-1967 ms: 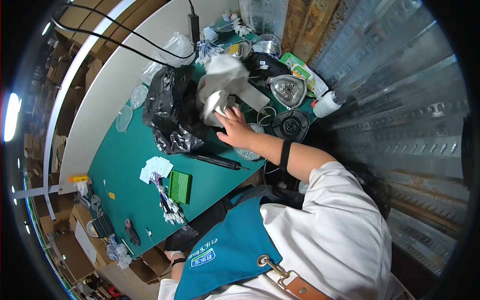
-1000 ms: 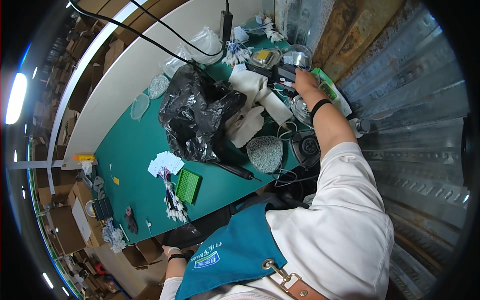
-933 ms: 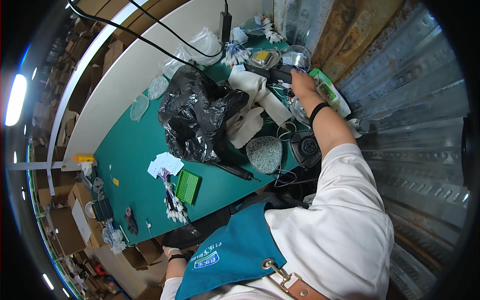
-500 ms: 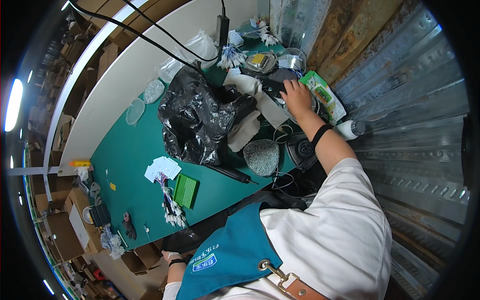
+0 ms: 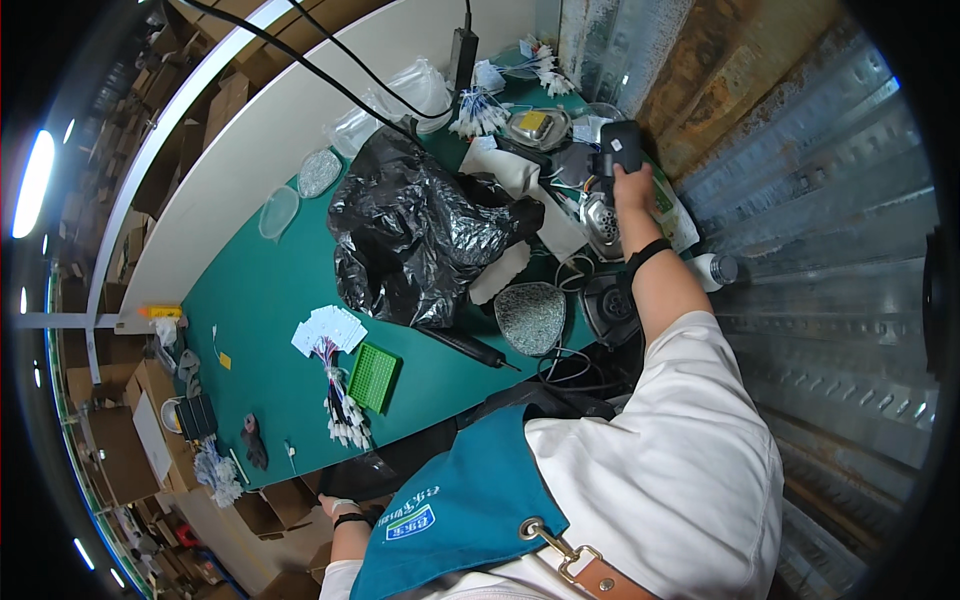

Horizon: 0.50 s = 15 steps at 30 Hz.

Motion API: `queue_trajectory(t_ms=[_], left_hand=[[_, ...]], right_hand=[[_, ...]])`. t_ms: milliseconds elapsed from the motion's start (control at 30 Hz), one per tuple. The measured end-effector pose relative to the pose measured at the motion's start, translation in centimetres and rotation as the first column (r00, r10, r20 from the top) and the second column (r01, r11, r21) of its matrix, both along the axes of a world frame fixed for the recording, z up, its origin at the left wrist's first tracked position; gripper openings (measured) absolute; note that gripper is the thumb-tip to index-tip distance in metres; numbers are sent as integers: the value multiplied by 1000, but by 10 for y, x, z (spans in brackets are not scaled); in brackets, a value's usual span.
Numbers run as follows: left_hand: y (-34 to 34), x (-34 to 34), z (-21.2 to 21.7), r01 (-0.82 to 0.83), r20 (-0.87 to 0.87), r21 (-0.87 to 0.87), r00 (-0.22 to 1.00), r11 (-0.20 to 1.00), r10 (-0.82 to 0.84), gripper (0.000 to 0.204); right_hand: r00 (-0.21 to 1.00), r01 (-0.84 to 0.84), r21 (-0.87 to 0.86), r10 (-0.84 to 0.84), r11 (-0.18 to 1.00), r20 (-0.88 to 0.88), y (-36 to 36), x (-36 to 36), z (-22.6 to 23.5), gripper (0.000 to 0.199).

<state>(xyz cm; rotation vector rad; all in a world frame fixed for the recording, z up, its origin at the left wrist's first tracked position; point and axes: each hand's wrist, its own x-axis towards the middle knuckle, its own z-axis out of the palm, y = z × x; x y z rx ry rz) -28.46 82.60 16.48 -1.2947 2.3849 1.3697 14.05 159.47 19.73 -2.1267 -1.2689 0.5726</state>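
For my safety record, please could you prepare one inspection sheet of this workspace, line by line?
Surface: green table, crowded toward its far right part.
Thing in hand: black object; its exact kind is unclear.
Clutter: crumpled black bag, green grid block, wire bundle with white ends, white bottle.
Hands: right hand holds the black object; left hand is low at the left, its grip not clear.
Cables: two black cables cross the upper left.
Surroundings: metal wall on the right, cardboard boxes on the left.

Black device in right hand
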Motion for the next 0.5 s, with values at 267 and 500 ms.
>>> queue_trajectory(t_ms=[267,500], left_hand=[[-4,-1,-7,-64,37,-7,997,998,64,65],[9,3,-6,-34,40,-20,999,999,35,66]], right_hand=[[924,22,-17,-14,1000,383,20,-31,12,54],[870,-484,-129,491,866,32,55,-104,-37,56]])
